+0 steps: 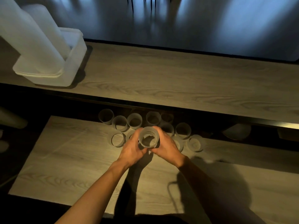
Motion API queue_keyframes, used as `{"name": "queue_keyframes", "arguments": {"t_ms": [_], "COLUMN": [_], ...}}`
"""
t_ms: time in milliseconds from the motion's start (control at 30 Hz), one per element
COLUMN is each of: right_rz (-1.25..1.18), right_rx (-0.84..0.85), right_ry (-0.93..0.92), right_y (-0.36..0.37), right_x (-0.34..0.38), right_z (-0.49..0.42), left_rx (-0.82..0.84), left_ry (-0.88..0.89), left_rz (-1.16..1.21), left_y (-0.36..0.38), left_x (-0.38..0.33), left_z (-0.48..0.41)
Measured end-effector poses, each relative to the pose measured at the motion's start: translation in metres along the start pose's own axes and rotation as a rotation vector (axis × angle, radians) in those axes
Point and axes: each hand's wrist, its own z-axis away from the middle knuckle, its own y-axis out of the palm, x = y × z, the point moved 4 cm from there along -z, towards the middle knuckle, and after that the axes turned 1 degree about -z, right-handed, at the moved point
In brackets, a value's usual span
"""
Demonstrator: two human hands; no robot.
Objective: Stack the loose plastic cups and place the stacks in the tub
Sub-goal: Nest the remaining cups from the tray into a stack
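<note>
A short stack of translucent plastic cups (148, 137) stands upright above the lower wooden table (68, 159), gripped from both sides. My left hand (131, 150) wraps its left side and my right hand (166, 145) wraps its right side. Several loose cups (135, 121) stand open end up behind and beside the hands, one at the left (118, 139) and one at the right (195, 143). A white plastic tub (71, 68) sits on the upper shelf at far left, with two tall cup stacks (30, 39) leaning in it.
The long wooden upper shelf (178, 81) runs across the view, its dark front edge overhanging the back row of cups. Pale objects lie in shadow at the far left edge (11, 120) and under the shelf at right (237, 131). A dark floor lies beyond.
</note>
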Motion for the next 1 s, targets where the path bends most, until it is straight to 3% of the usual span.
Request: {"name": "queue_keyframes", "arguments": {"t_ms": [167, 433, 1000], "right_rz": [-0.022, -0.086, -0.043], "right_rx": [-0.025, -0.035, -0.089], "right_ry": [-0.027, -0.022, 0.076], "right_y": [0.000, 0.027, 0.063], "right_x": [0.033, 0.064, 0.050], "right_z": [-0.002, -0.019, -0.039], "left_rx": [-0.100, -0.047, 0.012], "left_ry": [0.084, 0.076, 0.055], "left_rz": [-0.001, 0.020, 0.086], "left_y": [-0.030, -0.072, -0.076], "left_x": [-0.002, 0.027, 0.057], "left_z": [0.008, 0.000, -0.009]}}
